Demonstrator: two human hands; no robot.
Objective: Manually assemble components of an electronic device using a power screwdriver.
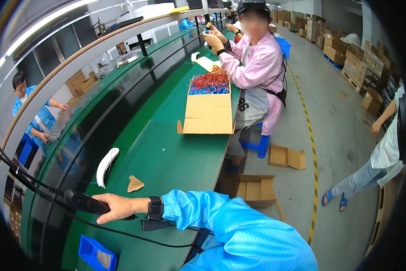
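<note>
My right hand occupies the lower left of the frame. Fingers: curled closely around a black handheld tool, no gap showing. Principal relation: the tool projects from the fist toward the left edge, its long axis sloping gently from upper left to lower right, roughly in line with my forearm. A black cable leaves its outer end toward the upper left. The right is the nearer hand; my left hand lies outside the frame, so I cannot tell its state.

Surroundings: a dark wristband on my wrist; above the fist, on the green counter, a white curved device and a brown scrap; below, a blue bin of small parts; at upper centre, an open carton containing red wires.
</note>
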